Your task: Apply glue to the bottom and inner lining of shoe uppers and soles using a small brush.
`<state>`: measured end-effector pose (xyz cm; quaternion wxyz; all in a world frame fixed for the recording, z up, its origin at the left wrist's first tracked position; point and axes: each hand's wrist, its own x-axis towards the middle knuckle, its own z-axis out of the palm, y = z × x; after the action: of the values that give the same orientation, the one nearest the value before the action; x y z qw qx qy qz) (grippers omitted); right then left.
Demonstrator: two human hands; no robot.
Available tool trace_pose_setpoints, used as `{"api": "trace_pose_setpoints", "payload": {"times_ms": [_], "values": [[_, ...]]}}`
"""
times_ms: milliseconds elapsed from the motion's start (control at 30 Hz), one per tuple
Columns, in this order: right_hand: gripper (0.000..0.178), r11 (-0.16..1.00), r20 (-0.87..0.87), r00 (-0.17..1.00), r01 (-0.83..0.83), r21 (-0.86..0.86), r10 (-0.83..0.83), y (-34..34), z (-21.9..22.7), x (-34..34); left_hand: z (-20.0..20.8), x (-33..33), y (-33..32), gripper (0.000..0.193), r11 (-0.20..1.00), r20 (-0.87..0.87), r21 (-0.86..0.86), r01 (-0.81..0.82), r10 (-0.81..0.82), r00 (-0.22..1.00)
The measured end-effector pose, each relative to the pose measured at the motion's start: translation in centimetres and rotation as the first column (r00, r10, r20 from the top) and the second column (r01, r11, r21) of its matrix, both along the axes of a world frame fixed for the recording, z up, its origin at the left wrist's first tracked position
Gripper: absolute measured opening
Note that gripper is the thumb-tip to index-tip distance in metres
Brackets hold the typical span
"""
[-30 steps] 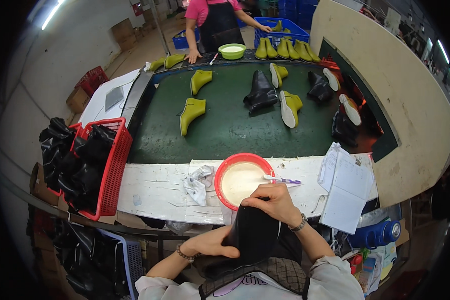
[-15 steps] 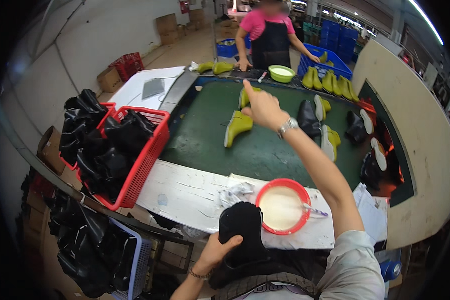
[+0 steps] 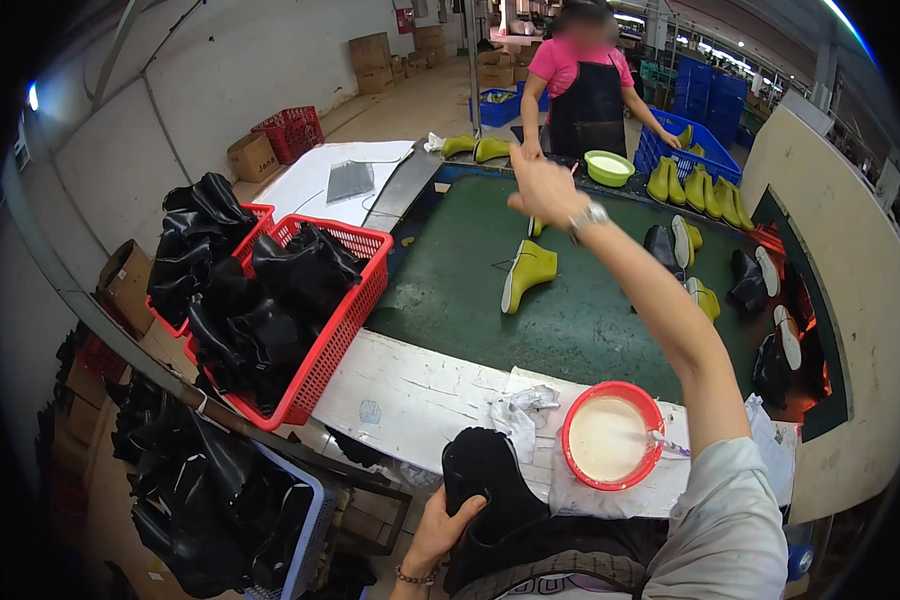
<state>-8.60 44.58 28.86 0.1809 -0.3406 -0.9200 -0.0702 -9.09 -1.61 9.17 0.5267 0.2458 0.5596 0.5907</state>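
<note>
The left grip (image 3: 445, 528) pinches the black boot piece (image 3: 490, 470), thumb laid on its near face and the fingers out of sight behind; the piece stands up just beyond and to the right of that grip, close to the lap. The right grip (image 3: 550, 190) hangs far out over the green counter (image 3: 450, 270), thumb and forefinger apart, though whether the folded fingers hold anything I cannot tell. To manage this long reach well, the left thumb should press firmly without creasing the piece, tilting it clear of the red bowl (image 3: 620, 484) of pale liquid ahead and to the right of the left grip. The right forearm is best carried high, above the brush (image 3: 672, 446) resting on the bowl's rim and the lime boot (image 3: 530, 275) just nearer than the right grip. The white rag (image 3: 515, 420), between the left grip and the bowl, lies handy for drips. Hard to make out: a second lime boot (image 3: 536, 228) is mostly covered by the right grip, the forearm cuts across more boots on its right, the black piece's lower end merges into dark cloth, and a blue bottle (image 3: 799, 560) is partly blocked by the right sleeve.
</note>
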Motion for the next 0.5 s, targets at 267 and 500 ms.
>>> {"api": "trace_pose_setpoints", "payload": {"times_ms": [267,500], "values": [[0.046,0.901,0.002,0.990,-0.128,-0.415,0.141,-14.0,-6.7,22.6,-2.0,0.7,0.0,0.041,0.956,0.105,0.104,-0.274,0.263,0.959],[0.057,0.664,-0.098,0.920,0.196,-0.722,-0.378,-21.0,-15.5,40.5,-1.0,2.1,3.9,0.042,0.986,0.261,0.155,-0.056,0.014,0.965]]}}
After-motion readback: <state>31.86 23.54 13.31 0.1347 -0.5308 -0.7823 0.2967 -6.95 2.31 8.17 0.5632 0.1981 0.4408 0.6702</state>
